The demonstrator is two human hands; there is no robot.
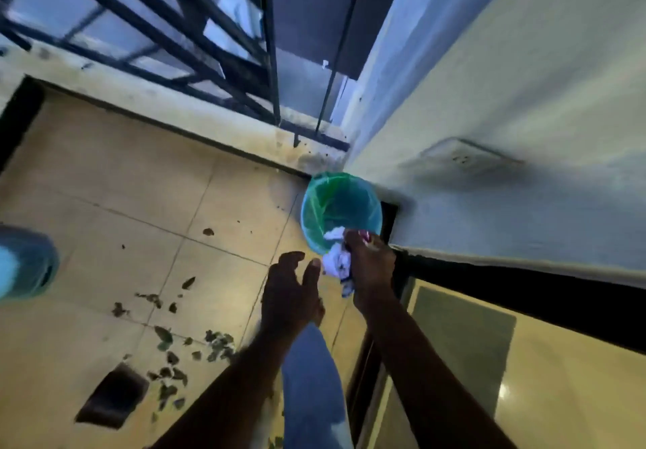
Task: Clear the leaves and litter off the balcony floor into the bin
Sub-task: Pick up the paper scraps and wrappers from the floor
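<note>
Gripping one wad [336, 260], right hand [372, 268] beside one bin [311, 212].

One bin [316, 218], green-lined, at the far right corner of the floor [105, 186]. Two hands: left hand [290, 295], right hand [372, 268]. One wad of white litter [335, 262]. Scattered leaves [163, 335]: roughly two dozen scraps, too blurred for an exact count, mostly toward the near edge. One dark drain opening [112, 396]. One blue object [24, 267], left edge.
</note>
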